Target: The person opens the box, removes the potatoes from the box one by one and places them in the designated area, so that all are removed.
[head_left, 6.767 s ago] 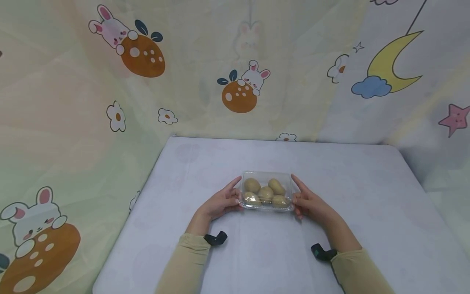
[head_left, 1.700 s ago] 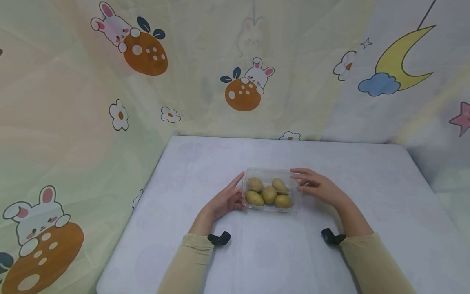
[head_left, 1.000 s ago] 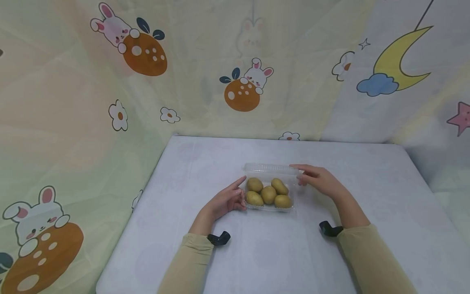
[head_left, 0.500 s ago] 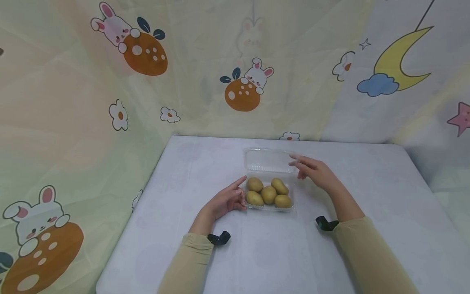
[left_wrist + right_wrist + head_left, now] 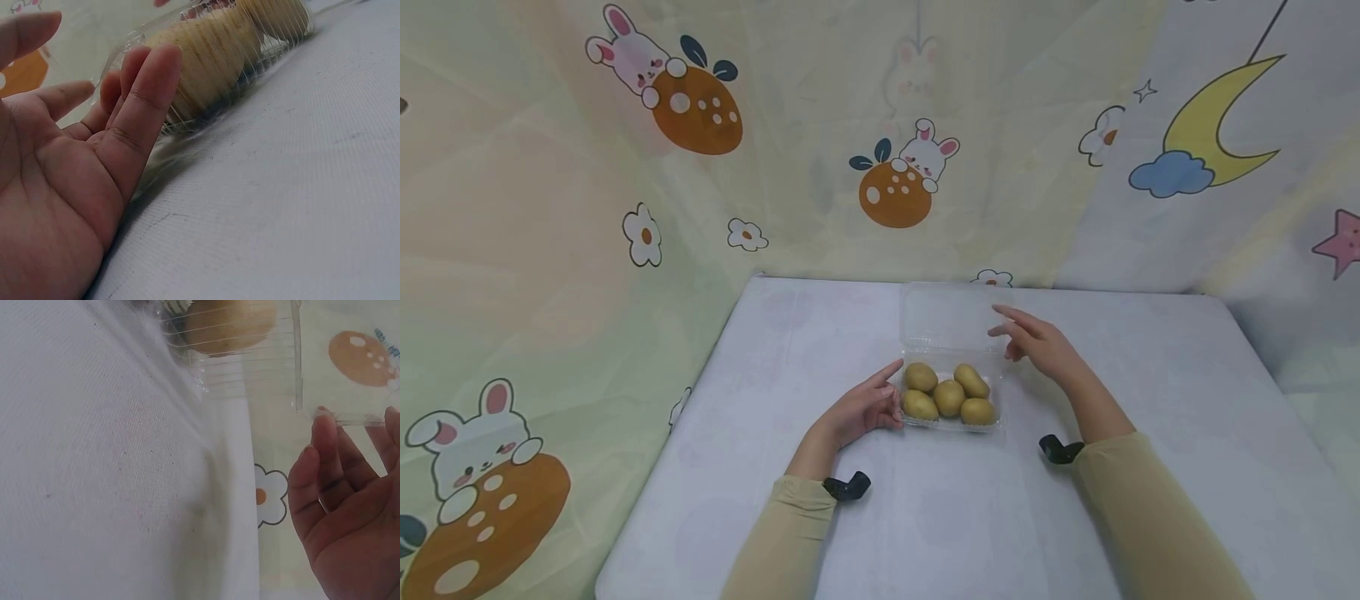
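Note:
A clear plastic clamshell box [image 5: 953,426] sits mid-table with several potatoes [image 5: 949,398] in its base. Its lid [image 5: 947,317] is raised on the far side, standing up from the hinge. My left hand [image 5: 861,410] is at the box's left side, index finger stretched toward the back corner; in the left wrist view its fingertips [image 5: 164,65] rest against the ribbed wall. My right hand [image 5: 1037,343] is at the lid's right edge with fingers spread. The right wrist view shows fingertips [image 5: 322,422] touching that edge, the palm free of anything.
A white cloth covers the table [image 5: 940,517]. Behind and beside it hangs a printed curtain [image 5: 805,167] with rabbits, flowers and a moon. Small black cameras are worn on the left wrist [image 5: 847,487] and the right wrist [image 5: 1060,451].
Earlier the box was closed between both hands. The lid has swung up and back away from the potatoes, my right hand moving with it. My left hand stays at the box's side.

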